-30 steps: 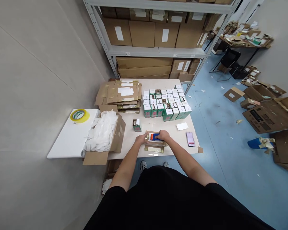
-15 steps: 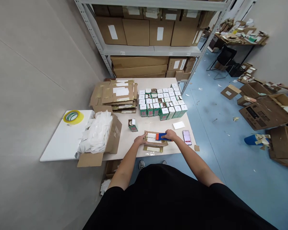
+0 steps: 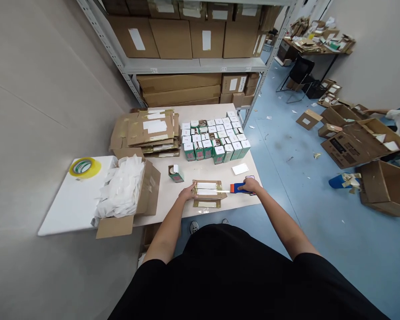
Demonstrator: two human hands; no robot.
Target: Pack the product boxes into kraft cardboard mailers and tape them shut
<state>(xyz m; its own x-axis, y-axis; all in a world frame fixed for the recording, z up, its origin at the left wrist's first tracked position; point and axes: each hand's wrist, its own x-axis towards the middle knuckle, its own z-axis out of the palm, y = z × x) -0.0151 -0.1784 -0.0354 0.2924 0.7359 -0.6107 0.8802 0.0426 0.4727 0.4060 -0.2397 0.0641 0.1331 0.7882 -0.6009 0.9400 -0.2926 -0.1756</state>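
Observation:
My right hand (image 3: 251, 185) is wrapped round the handle of a blue tape dispenser (image 3: 238, 188) with an orange front. A pale strip of tape seems to run from it back leftward over a small flat cardboard box (image 3: 207, 185) with white paper strips on top. At the left end of this box, my left hand (image 3: 188, 192) grips its edge, fingers on the top and side. Nearer the table's front edge lies a flap or piece of cardboard (image 3: 206, 204) with a pale strip. A phone (image 3: 250, 178) is partly hidden under my right hand.
Several green-and-white small boxes (image 3: 216, 138) stand in rows behind. One open green box (image 3: 176, 174) stands apart. Flattened cardboard (image 3: 153, 129), a carton of white packing material (image 3: 146, 186), a yellow tape roll (image 3: 84, 167) and a white card (image 3: 240, 169) lie around. Shelving (image 3: 193, 66) rises behind.
My right hand has moved right with the tape dispenser, off the box and over the phone, drawing out tape. My left hand stays at the box's left end. The view has shifted slightly.

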